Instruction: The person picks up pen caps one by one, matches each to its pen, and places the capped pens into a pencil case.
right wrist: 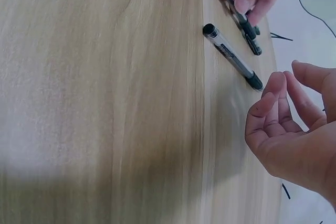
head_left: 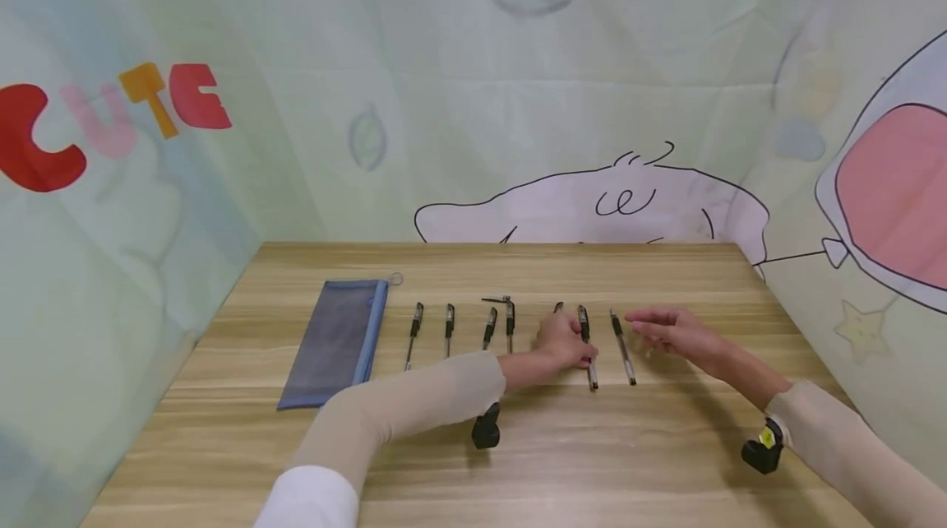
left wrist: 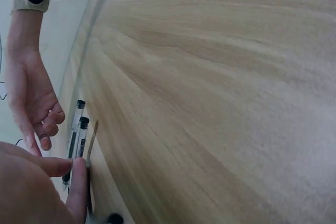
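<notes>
My left hand (head_left: pixel 565 341) is over the right part of the row of pens. Its thumb and a finger pinch the barrel of a clear pen with a black cap (head_left: pixel 584 322), as the left wrist view also shows. Another black pen end (head_left: pixel 558 308) shows just beyond this hand; the rest is hidden. The rightmost pen (head_left: pixel 623 347), clear with a black grip, lies between the hands. Beside it my right hand (head_left: pixel 676 336) hovers with loosely bent fingers, holding nothing; in the right wrist view its palm (right wrist: pixel 294 150) faces the pen.
Several more black-capped pens, among them one pen (head_left: pixel 416 322) at the left end, lie in a row on the wooden table (head_left: pixel 577 462). A thin black piece (head_left: pixel 494 298) lies crosswise behind them. Left of the row is a blue mesh zip pouch (head_left: pixel 333 339). Printed curtains surround the table.
</notes>
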A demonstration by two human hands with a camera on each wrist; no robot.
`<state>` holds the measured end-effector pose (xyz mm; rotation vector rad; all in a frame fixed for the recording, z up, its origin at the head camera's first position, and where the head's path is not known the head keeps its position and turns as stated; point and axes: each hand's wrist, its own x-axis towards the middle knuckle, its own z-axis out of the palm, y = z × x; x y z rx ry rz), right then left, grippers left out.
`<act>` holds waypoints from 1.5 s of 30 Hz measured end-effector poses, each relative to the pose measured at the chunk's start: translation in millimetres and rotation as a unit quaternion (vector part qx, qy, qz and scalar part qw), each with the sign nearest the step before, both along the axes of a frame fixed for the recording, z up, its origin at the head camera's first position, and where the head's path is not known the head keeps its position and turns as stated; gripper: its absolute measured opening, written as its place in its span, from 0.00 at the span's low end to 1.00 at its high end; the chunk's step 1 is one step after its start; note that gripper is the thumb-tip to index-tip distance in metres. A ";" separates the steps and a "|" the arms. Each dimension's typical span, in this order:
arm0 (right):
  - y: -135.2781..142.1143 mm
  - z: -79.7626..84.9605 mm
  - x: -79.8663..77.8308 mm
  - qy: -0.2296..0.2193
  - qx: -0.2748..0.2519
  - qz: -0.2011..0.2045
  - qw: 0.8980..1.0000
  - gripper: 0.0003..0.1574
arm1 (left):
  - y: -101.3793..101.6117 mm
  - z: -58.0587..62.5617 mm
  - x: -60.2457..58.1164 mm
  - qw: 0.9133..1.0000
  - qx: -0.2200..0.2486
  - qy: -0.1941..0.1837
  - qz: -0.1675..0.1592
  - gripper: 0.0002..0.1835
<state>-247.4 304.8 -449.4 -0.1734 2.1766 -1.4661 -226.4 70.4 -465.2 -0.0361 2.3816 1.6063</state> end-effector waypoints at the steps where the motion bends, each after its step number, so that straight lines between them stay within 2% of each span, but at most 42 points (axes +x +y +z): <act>1: -0.6 -0.5 -0.5 0.002 -0.001 0.002 1.000 0.36 | 0.5 -0.7 -0.6 1.000 -0.010 0.006 -0.002 0.21; 6: -3.5 -2.0 -3.2 0.009 -0.009 0.006 1.000 0.36 | 0.2 -0.8 -2.4 1.000 -0.024 0.017 -0.001 0.23; 12: -0.5 -0.6 -3.0 0.005 0.006 0.001 1.000 0.36 | -4.2 8.3 -1.6 0.999 0.038 -0.021 0.020 0.22; 16: 4.2 0.6 -3.0 0.007 0.009 0.000 1.000 0.36 | -3.1 15.5 -3.1 0.996 0.079 -0.033 0.029 0.18; 19: 9.9 3.0 -2.4 0.011 0.004 -0.004 1.000 0.36 | 3.7 19.8 -6.1 0.992 0.111 -0.041 0.038 0.16; 23: 25.2 6.6 0.2 0.017 0.007 -0.008 1.000 0.36 | 23.1 20.4 -13.1 0.991 0.121 -0.037 0.047 0.14; 28: 44.5 8.5 0.0 0.026 -0.001 -0.017 1.000 0.25 | 42.2 16.2 -16.7 0.999 0.045 0.014 0.018 0.16; 30: 48.4 7.4 -1.8 0.031 -0.011 -0.024 0.999 0.20 | 45.4 12.3 -16.9 0.999 0.004 0.039 0.003 0.18; 32: 51.2 5.4 -3.2 0.038 -0.018 -0.028 0.999 0.20 | 49.1 7.0 -17.1 0.997 -0.035 0.063 -0.005 0.19; 38: 65.6 -1.2 -1.2 0.045 -0.013 -0.044 0.998 0.24 | 63.7 -1.1 -13.2 0.981 -0.154 0.117 -0.033 0.19; 42: 74.2 -4.2 2.5 0.038 -0.009 -0.055 0.998 0.22 | 74.9 -0.2 -12.7 0.970 -0.204 0.117 -0.059 0.31; 45: 75.4 -7.1 3.8 0.029 -0.018 -0.054 0.998 0.20 | 80.4 1.7 -12.3 0.956 -0.255 0.122 -0.078 0.32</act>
